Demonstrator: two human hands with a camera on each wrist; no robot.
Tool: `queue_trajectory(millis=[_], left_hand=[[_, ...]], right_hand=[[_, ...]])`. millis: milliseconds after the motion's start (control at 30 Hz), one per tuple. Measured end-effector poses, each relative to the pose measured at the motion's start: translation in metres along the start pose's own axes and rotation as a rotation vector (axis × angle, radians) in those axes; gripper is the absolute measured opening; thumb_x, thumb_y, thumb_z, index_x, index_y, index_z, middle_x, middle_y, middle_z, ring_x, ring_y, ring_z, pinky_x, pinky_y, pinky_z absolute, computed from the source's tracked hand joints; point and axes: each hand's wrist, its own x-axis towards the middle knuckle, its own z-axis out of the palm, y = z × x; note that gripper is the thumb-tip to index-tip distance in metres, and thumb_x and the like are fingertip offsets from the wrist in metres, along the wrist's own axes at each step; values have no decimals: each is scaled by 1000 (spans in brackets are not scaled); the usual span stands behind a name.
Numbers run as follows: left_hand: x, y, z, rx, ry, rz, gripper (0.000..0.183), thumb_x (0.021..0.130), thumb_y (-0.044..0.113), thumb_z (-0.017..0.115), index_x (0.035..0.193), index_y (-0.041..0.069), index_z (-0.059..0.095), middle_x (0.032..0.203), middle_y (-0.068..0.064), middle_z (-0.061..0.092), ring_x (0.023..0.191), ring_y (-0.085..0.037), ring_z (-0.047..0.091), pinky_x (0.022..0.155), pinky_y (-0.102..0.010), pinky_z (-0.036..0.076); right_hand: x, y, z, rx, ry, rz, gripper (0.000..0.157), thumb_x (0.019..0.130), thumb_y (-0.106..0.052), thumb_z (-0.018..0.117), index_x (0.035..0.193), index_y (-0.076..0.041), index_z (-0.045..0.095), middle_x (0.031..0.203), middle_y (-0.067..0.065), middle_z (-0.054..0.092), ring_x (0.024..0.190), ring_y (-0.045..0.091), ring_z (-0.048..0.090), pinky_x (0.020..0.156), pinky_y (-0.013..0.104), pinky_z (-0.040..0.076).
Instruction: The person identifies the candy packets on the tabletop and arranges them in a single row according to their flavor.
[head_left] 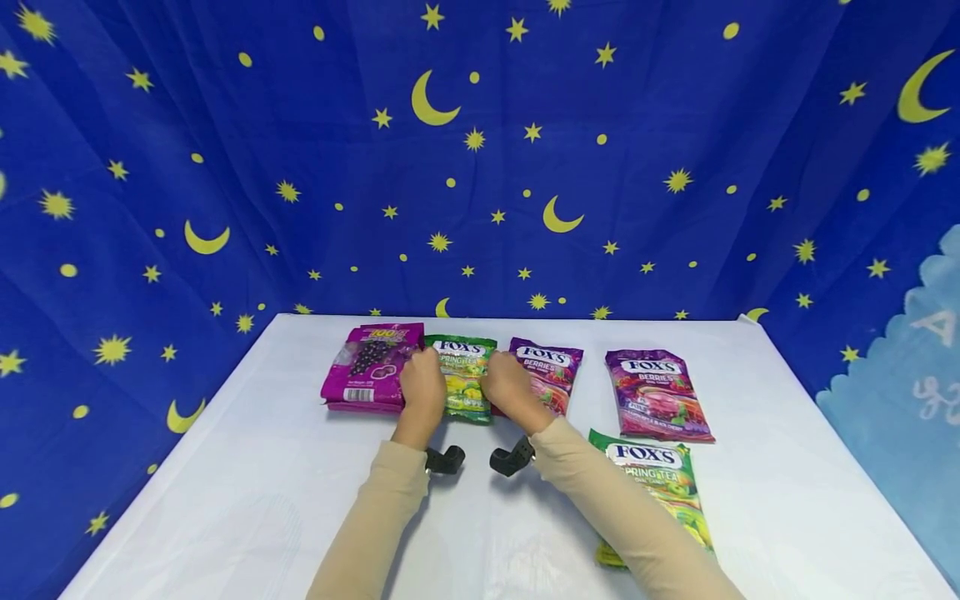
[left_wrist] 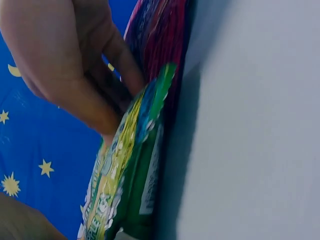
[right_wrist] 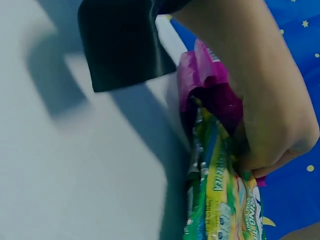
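Observation:
Both hands meet a green bag of Fox's Spring Tea candy [head_left: 465,379] at the table's far side. My left hand [head_left: 423,383] grips its left edge, close beside a stack of magenta grape candy bags [head_left: 367,367]. On the right edge my right hand [head_left: 512,385] pinches the wrapper, with a purple bag of Fox's Berries candy [head_left: 551,367] just beyond it. The left wrist view has the right hand [left_wrist: 55,55] at the bag's side, fingertips partly hidden. Seen from the right wrist, the left hand [right_wrist: 280,110] curls at the opposite side.
A second Fox's Berries bag [head_left: 660,396] lies farther right. Nearer, another green Spring Tea bag [head_left: 675,492] is partly covered by the right sleeve [head_left: 615,500]. The white table [head_left: 195,517] ends at a blue star-and-moon curtain [head_left: 495,167]. Black wrist mounts [head_left: 512,457] hang under both wrists.

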Motion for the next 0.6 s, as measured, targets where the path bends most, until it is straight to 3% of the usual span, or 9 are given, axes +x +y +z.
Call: queue_trajectory(millis=[167, 367, 600], left_hand=[[-9, 4, 0, -6, 53, 52, 9, 77, -13, 60, 73, -6, 65, 75, -23, 61, 67, -39, 64, 57, -48, 55], [-13, 10, -4, -7, 69, 69, 7, 74, -12, 62, 77, -7, 66, 76, -22, 63, 69, -38, 65, 58, -49, 54], [-15, 14, -12, -53, -13, 56, 9, 80, -11, 60, 81, -7, 68, 78, -23, 66, 70, -38, 66, 57, -48, 55]], right_hand=[[-1, 0, 2, 13, 26, -4, 19, 85, -15, 70, 90, 2, 63, 88, 14, 60, 73, 24, 58, 61, 43, 53], [-2, 1, 0, 39, 19, -21, 14, 81, -8, 68, 88, 3, 63, 87, 15, 60, 72, 24, 57, 60, 43, 52], [-6, 4, -2, 130, 85, -99, 17, 74, 2, 65, 91, 3, 64, 86, 16, 64, 74, 24, 58, 62, 40, 51]])
